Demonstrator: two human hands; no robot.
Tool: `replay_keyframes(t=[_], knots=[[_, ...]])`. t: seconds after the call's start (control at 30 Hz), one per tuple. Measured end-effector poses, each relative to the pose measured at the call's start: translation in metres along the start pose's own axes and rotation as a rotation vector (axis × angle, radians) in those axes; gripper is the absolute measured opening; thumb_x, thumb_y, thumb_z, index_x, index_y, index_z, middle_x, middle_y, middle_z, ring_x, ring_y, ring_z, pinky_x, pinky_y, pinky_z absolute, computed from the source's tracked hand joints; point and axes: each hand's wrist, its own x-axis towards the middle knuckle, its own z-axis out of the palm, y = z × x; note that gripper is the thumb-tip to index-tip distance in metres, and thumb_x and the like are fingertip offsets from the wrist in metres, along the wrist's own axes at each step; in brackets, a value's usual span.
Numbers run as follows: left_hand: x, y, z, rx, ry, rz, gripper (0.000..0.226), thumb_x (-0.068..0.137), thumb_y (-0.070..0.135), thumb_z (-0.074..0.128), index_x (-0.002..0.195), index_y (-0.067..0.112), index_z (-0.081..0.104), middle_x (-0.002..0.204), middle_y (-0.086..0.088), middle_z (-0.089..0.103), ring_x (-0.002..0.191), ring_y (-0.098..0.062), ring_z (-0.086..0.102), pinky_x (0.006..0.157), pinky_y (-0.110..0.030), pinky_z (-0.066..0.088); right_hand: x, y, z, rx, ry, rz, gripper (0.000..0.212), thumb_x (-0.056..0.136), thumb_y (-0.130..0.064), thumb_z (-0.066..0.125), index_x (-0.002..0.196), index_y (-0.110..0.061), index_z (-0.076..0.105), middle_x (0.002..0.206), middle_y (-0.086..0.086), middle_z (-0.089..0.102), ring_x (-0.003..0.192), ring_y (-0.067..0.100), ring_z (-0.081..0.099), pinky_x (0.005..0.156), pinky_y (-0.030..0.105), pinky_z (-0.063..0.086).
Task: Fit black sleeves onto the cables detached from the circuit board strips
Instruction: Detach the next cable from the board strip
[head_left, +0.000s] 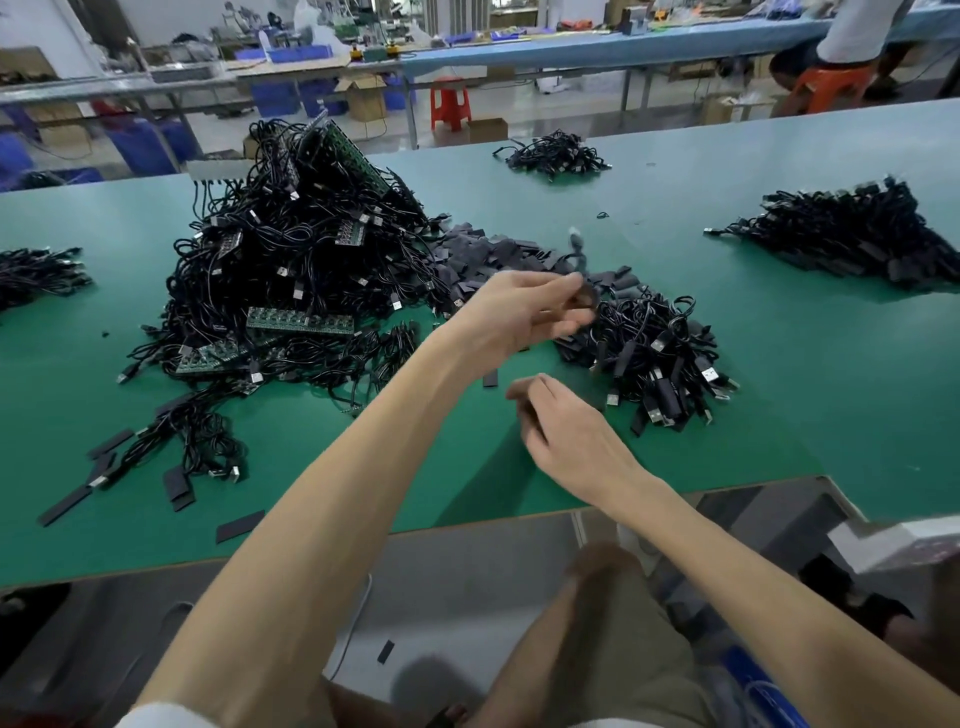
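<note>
My left hand (524, 312) reaches across to the right and pinches a blurred black cable (579, 260) just above the pile of sleeved cables (654, 358). My right hand (566, 431) hovers nearer to me over the green table (779, 374). Its back faces the camera, its fingers are loosely curled, and nothing shows in them. A big heap of cables on green circuit board strips (291, 270) rises at the left. Loose black sleeves (498, 254) lie in a mound behind my left hand.
More cable piles lie at the far right (852, 234), the far middle (556, 156) and the left edge (36, 275). Stray sleeves (179, 486) are scattered at the front left. The table edge runs just in front of my knees. A person sits on an orange stool (826, 85) at the back right.
</note>
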Motion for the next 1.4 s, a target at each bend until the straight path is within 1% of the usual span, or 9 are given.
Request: replay_keyframes(t=[0.17,0.37,0.47,0.57,0.7,0.8,0.97,1.2,1.4], knots=[[0.009,-0.012,0.014,0.016,-0.121,0.013,0.044,0.101,0.023,0.062,0.140,0.003,0.055,0.139,-0.015,0.060,0.109,-0.035,0.071,0.084,-0.033,0.061,-0.002,-0.001,-0.003,0.004,0.022,0.004,0.021,0.100,-0.008,0.053,0.120,-0.007,0.059,0.117,0.006,0.062,0.112,0.021,0.058,0.097,0.034,0.046],[-0.026,-0.026,-0.040,0.445,0.190,0.195,0.024,0.100,0.012,0.063,0.123,0.008,0.070,0.106,-0.003,0.077,0.091,-0.022,0.076,0.068,-0.031,0.058,-0.002,-0.002,-0.002,-0.027,0.046,-0.044,0.019,0.100,-0.007,0.054,0.118,-0.005,0.059,0.106,0.005,0.059,0.096,0.020,0.057,0.085,0.033,0.048],[-0.048,-0.026,-0.073,0.810,0.331,0.232,0.019,0.097,0.014,0.067,0.114,0.013,0.075,0.095,-0.001,0.076,0.089,-0.020,0.073,0.079,-0.033,0.059,-0.001,-0.004,-0.002,0.001,0.069,-0.053,0.017,0.100,-0.007,0.054,0.117,-0.006,0.059,0.104,0.003,0.058,0.093,0.016,0.056,0.085,0.030,0.048],[-0.074,-0.026,-0.101,1.056,0.393,0.150,0.017,0.094,0.028,0.072,0.107,0.018,0.077,0.095,0.006,0.073,0.085,-0.008,0.067,0.086,-0.035,0.057,-0.001,-0.004,-0.003,0.000,0.039,-0.065,0.019,0.100,-0.006,0.055,0.118,-0.006,0.059,0.106,0.004,0.058,0.096,0.018,0.058,0.089,0.034,0.051],[-0.092,-0.031,-0.123,1.327,0.338,-0.121,0.044,0.077,0.057,0.080,0.106,0.025,0.070,0.108,-0.001,0.058,0.100,-0.020,0.057,0.096,-0.041,0.047,-0.001,-0.004,-0.003,-0.009,0.018,-0.069,0.020,0.099,-0.004,0.057,0.119,-0.005,0.059,0.109,0.006,0.059,0.101,0.020,0.060,0.093,0.038,0.051],[-0.098,-0.041,-0.124,1.482,0.351,-0.110,0.034,0.081,0.046,0.082,0.108,0.030,0.069,0.109,0.002,0.053,0.108,-0.023,0.052,0.100,-0.043,0.039,-0.002,-0.005,-0.003,-0.004,0.030,-0.067,0.019,0.098,-0.004,0.057,0.117,-0.005,0.060,0.107,0.004,0.058,0.099,0.017,0.058,0.092,0.037,0.051],[-0.096,-0.054,-0.111,1.207,0.395,0.136,0.013,0.090,0.023,0.077,0.100,0.015,0.078,0.097,0.001,0.068,0.094,-0.021,0.062,0.085,-0.036,0.051,-0.003,-0.003,-0.003,0.013,0.036,-0.060,0.017,0.100,-0.010,0.058,0.117,-0.007,0.060,0.106,-0.001,0.056,0.099,0.011,0.056,0.093,0.032,0.049],[-0.086,-0.072,-0.070,0.995,0.332,0.298,0.006,0.089,0.014,0.077,0.094,0.012,0.078,0.089,0.001,0.069,0.084,-0.013,0.061,0.077,-0.023,0.045,-0.002,-0.001,-0.001,0.052,0.014,-0.064,0.025,0.100,-0.022,0.063,0.123,-0.011,0.059,0.106,-0.001,0.062,0.097,0.015,0.059,0.093,0.036,0.050],[-0.081,-0.083,-0.046,1.024,0.318,0.361,0.008,0.092,0.022,0.075,0.094,0.015,0.076,0.091,0.005,0.065,0.090,-0.013,0.058,0.079,-0.021,0.043,-0.003,0.004,-0.001,0.127,0.031,0.004,0.009,0.100,-0.019,0.062,0.105,-0.012,0.058,0.093,0.000,0.066,0.084,0.019,0.061,0.079,0.040,0.052]])
